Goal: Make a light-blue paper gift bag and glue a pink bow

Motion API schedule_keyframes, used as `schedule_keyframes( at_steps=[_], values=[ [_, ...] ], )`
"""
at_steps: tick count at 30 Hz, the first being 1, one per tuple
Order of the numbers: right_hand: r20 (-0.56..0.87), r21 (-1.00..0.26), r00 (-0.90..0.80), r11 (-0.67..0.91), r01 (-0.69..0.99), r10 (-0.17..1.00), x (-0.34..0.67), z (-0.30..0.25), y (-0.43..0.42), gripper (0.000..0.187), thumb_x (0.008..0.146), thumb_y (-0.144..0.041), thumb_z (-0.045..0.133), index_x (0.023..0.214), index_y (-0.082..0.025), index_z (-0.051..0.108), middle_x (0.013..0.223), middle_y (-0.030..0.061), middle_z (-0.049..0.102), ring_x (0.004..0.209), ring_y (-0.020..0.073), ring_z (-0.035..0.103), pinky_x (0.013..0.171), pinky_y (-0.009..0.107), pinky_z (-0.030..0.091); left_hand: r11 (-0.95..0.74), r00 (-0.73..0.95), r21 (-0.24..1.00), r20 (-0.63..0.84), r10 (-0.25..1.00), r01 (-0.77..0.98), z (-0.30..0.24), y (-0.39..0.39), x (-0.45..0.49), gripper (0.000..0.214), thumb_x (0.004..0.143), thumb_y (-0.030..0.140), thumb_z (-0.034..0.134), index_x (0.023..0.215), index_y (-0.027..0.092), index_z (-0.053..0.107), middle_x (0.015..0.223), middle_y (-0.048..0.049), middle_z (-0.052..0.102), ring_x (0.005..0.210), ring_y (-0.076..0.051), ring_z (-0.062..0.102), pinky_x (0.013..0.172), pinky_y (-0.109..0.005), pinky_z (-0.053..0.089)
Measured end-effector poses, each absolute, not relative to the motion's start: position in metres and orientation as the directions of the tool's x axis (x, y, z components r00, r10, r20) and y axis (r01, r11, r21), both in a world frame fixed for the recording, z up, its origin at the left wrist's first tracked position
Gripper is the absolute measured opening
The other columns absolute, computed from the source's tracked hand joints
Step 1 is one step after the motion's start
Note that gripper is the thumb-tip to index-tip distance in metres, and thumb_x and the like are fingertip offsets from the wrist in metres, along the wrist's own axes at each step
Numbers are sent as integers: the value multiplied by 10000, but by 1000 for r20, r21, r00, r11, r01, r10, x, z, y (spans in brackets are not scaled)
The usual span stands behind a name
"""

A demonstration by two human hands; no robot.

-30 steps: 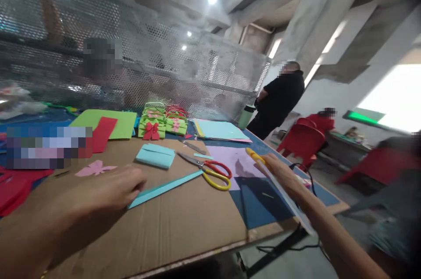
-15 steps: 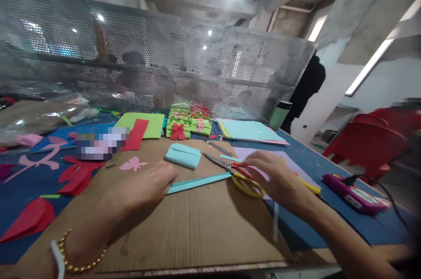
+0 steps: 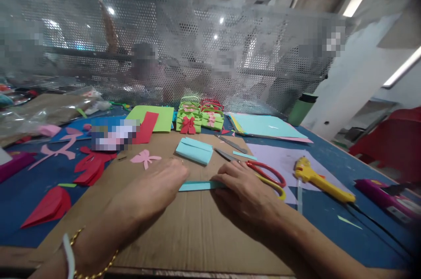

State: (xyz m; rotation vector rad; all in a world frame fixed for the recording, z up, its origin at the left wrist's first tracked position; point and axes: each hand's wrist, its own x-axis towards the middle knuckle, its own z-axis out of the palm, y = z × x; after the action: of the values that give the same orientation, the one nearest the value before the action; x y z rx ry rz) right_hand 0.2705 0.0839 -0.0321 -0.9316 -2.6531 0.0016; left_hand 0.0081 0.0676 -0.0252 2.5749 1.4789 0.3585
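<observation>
A thin light-blue paper strip (image 3: 197, 186) lies on the brown cardboard sheet (image 3: 197, 235) between my two hands. My left hand (image 3: 154, 191) rests knuckles-up at its left end, fingers curled onto the strip. At the right end, my right hand (image 3: 245, 193) presses down on it with bent fingers. Red-and-yellow scissors (image 3: 266, 176) lie just behind my right hand. A folded light-blue paper piece (image 3: 194, 150) sits farther back. A yellow glue gun (image 3: 320, 178) lies on the lilac paper to the right.
Green paper baskets with bows (image 3: 199, 116) stand at the back, beside green and red sheets (image 3: 154, 119) and a stack of coloured paper (image 3: 263, 126). A pink bow cut-out (image 3: 145, 158) and red scraps (image 3: 90, 167) lie left. A perforated metal screen (image 3: 197, 51) closes the back.
My right hand laid the yellow glue gun down on the right and came onto the blue strip's right end. My left hand stayed on the strip. The view swung down and left.
</observation>
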Motion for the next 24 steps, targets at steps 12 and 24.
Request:
schedule_keyframes(
  at_steps=[12,24],
  values=[
    [337,-7,-763,812,583,551,266,-40,84,246,1037,-177,444,964,-164,678,891,67,620,829,202,495,766,359,336,-441,439,-14,-80,895,897,8,53,30,188,913,95,462,851,184,617,839,-69,623,716,-214,561,608,-324,406],
    [329,77,-782,810,581,529,267,-40,88,228,1037,-189,469,994,-180,692,889,55,639,807,209,495,756,362,303,-600,586,110,140,798,792,-25,66,35,305,907,12,380,963,197,615,957,-61,624,848,-223,553,769,-365,473]
  ],
)
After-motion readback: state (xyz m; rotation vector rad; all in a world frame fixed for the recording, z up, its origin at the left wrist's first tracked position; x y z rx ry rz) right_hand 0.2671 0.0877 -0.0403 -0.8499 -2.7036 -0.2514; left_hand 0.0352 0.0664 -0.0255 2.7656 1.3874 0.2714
